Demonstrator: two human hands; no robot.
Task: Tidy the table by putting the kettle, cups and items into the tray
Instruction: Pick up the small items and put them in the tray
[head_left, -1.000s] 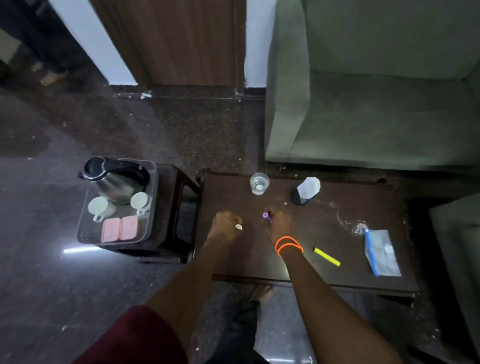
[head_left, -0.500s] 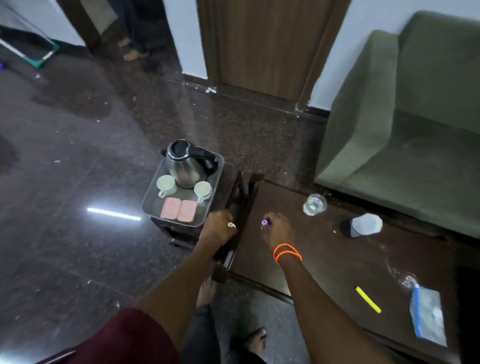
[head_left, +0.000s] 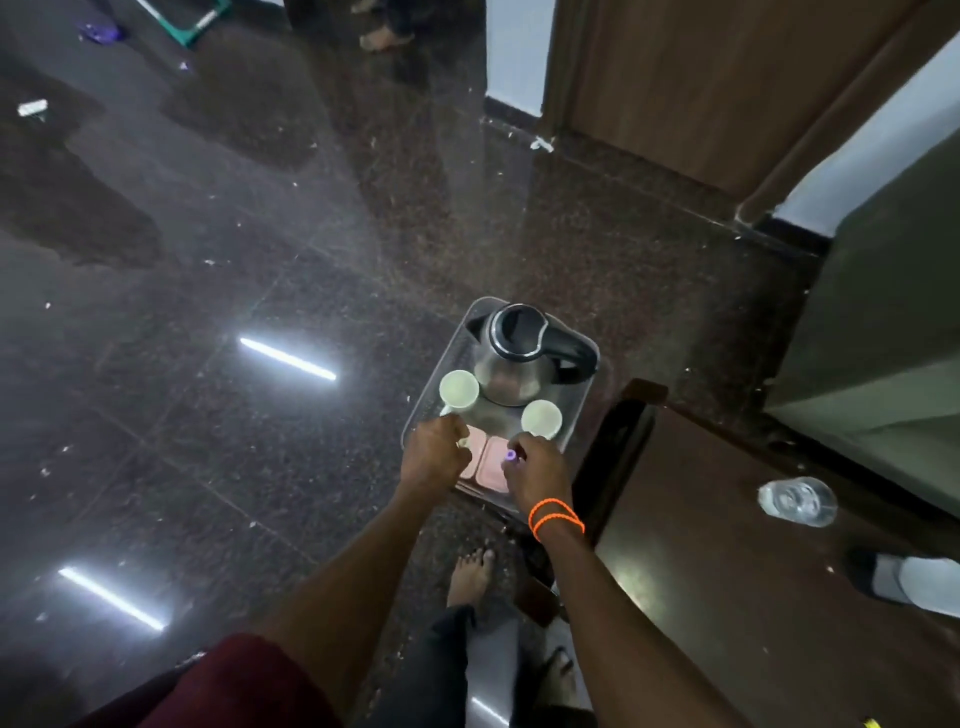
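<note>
**Operator:** Hovering both hands over the near end of the tray (head_left: 584, 415) now. My right hand (head_left: 535, 470) is curled, pinching a small purple-tipped item (head_left: 510, 455) just above the pink packets (head_left: 491, 462). My left hand (head_left: 434, 457) is curled too, with something small and pale at its fingertips, though I cannot tell what it is.

**Observer:** Where do the main things stand?

**Operator:** The steel kettle (head_left: 519, 358) sits upright at the far end of the tray, with one white cup (head_left: 458, 391) at its left and the other cup (head_left: 542, 419) at its right, both just beside it. The pink packets lie at the near end, partly under my hands.

**Observer:** What worries you?

**Operator:** Space, mostly. The near end is crowded, so letting go carelessly could send the purple item rolling off the packets and over the low rim onto the floor. My right knuckles are close to the right cup, and a nudge there could tip it against the kettle. The tray also looks perched on a small stand, so leaning weight on its near edge might tilt it all.

**Observer:** Anything left behind?

**Operator:** Yes. A clear glass (head_left: 797, 501) and a black-and-white object (head_left: 904, 577) sit on the desk (head_left: 727, 597) at my right, well apart from the tray. I judge the glass the riskier carry, since it may hold liquid.
</note>
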